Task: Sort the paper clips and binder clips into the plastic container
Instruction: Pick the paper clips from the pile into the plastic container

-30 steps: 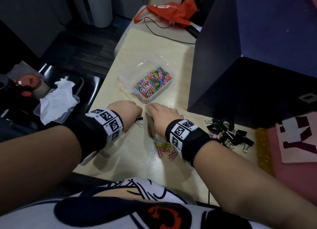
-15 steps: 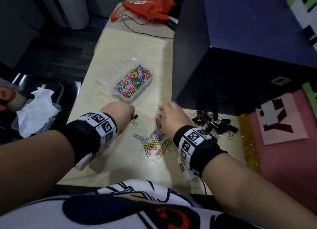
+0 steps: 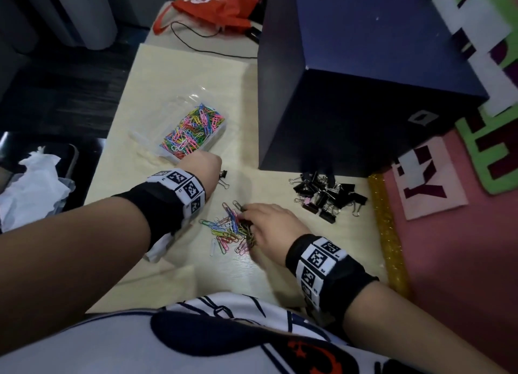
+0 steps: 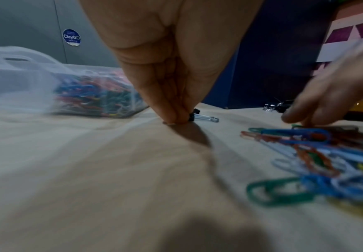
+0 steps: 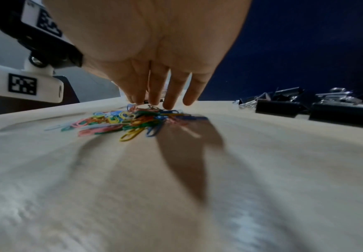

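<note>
A clear plastic container (image 3: 225,125) (image 4: 25,81) with coloured paper clips in it stands at mid-table. Loose coloured paper clips (image 3: 228,230) (image 5: 133,121) lie in a small heap near me. My right hand (image 3: 252,219) (image 5: 161,102) has straight fingers, tips down on the heap's right side. My left hand (image 3: 203,166) (image 4: 174,117) has its fingers bunched, tips on the table, pinching one small black binder clip (image 3: 224,177) (image 4: 194,116) beside the container. A pile of black binder clips (image 3: 326,195) (image 5: 305,104) lies to the right.
A big dark blue box (image 3: 364,79) stands close behind the binder clips. A gold glitter strip (image 3: 389,233) and pink board (image 3: 462,261) border the table's right side. A red bag (image 3: 218,6) and cable lie at the far end. White tissue (image 3: 30,183) sits off the left edge.
My right hand has drawn back toward me onto the right of the paper clip heap, bunching it. The left hand stays by the single binder clip. The head view has shifted.
</note>
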Available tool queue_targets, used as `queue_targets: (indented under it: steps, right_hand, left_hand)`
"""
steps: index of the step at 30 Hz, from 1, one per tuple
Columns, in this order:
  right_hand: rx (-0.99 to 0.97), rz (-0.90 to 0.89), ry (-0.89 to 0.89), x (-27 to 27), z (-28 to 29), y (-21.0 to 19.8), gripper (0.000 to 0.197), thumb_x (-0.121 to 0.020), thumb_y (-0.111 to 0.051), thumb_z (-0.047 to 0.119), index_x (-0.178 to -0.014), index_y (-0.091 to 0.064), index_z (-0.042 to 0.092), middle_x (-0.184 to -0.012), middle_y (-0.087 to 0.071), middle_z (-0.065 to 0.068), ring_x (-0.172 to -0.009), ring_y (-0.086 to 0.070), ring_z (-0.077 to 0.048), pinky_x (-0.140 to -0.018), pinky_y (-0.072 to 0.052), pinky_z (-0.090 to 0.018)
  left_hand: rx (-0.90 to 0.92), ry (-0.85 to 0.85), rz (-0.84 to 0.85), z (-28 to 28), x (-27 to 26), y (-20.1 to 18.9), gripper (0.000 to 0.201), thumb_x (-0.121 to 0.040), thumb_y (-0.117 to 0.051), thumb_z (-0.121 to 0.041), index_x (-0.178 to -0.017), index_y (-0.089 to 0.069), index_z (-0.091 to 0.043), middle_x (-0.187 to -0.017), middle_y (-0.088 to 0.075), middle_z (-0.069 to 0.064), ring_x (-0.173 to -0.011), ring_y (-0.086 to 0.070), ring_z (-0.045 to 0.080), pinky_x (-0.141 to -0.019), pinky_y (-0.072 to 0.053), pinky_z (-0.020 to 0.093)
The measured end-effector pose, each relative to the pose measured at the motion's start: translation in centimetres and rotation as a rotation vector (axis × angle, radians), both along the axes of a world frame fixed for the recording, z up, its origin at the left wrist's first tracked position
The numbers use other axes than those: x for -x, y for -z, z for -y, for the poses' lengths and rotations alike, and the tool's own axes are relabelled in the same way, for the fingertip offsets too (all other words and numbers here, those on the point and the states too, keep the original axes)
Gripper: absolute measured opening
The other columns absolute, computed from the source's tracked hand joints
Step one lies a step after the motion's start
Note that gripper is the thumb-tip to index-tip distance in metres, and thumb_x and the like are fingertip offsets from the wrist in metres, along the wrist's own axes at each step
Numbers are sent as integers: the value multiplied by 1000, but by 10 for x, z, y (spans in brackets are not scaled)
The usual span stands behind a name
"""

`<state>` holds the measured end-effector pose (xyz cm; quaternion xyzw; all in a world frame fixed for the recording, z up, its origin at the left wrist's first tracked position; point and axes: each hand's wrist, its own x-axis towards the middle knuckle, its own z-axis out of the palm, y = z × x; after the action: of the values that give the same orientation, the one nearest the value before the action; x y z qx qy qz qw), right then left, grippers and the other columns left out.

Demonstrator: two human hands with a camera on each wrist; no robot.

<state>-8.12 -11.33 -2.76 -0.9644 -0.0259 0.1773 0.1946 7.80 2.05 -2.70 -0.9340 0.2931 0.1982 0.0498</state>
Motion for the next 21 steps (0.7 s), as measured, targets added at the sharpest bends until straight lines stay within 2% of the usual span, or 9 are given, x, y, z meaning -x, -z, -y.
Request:
queue_targets:
  steps: [3,5,8,10,12,15,17,19,21]
  right_hand:
    - [11,93,143,3,8,-7,34,-93,-44,15,-122,-56,25,-127,-50,3,-117,-43,-20,-103,-36,-37]
    - [38,107,245,4,16,-6,32,-92,-44,14,-120,-57,24,-123,-50,0,-116,-43,-21,-102,-37,-37]
    - [90,77,292,2,24,-5,33,-92,-45,13,-122,-56,22,-124,-49,-1,-117,-43,-22,-103,-37,-37]
    - [84,82,274,-2,24,-6,37,-89,-47,9,-123,-55,22,-127,-48,0,-118,-42,-21,-104,-35,-37]
    - [48,60,203,-8,19,-8,46,-86,-49,2,-126,-53,23,-133,-46,3,-124,-39,-20,-106,-33,-37]
    - [68,-80,114,-18,14,-9,65,-80,-46,-6,-137,-41,23,-151,-30,5,-138,-25,-19,-114,-23,-41]
    - [165,-158,153,-24,16,-11,72,-80,-51,-4,-144,-32,21,-158,-16,4,-144,-16,-21,-116,-17,-42]
    - [235,-213,210,-28,21,-16,74,-79,-57,-2,-146,-29,15,-158,-13,0,-144,-15,-24,-116,-18,-42]
    - [277,-206,227,-29,23,-20,73,-79,-58,-1,-145,-30,12,-156,-18,-2,-139,-22,-25,-114,-24,-40]
  left_hand:
    - [99,102,-58,17,6,2,32,-90,-51,-9,-116,-66,-19,-110,-68,8,-100,-64,28,-87,-53,35]
    - [247,104,-140,25,15,6,41,-90,-49,-7,-124,-62,-25,-121,-65,5,-110,-60,26,-95,-48,34]
    - [392,33,-160,21,20,5,42,-90,-47,-5,-125,-60,-24,-122,-62,3,-110,-59,21,-92,-46,29]
    - [354,11,-145,12,19,3,35,-91,-48,-10,-119,-61,-26,-117,-60,1,-105,-58,21,-84,-45,29]
    - [235,30,-151,0,17,0,35,-92,-48,-14,-122,-57,-29,-117,-56,2,-104,-57,22,-82,-46,30]
    - [123,99,-203,-16,24,2,45,-92,-45,-13,-132,-49,-33,-124,-49,3,-109,-55,25,-92,-49,38]
    - [117,140,-264,-21,34,3,49,-91,-43,-11,-134,-46,-33,-126,-45,3,-112,-53,25,-96,-46,40]
    - [115,193,-327,-24,46,4,48,-91,-43,-10,-134,-45,-32,-126,-45,3,-113,-52,23,-97,-44,37]
    - [121,207,-363,-26,52,1,47,-92,-43,-11,-133,-45,-31,-125,-46,2,-113,-52,23,-97,-43,34]
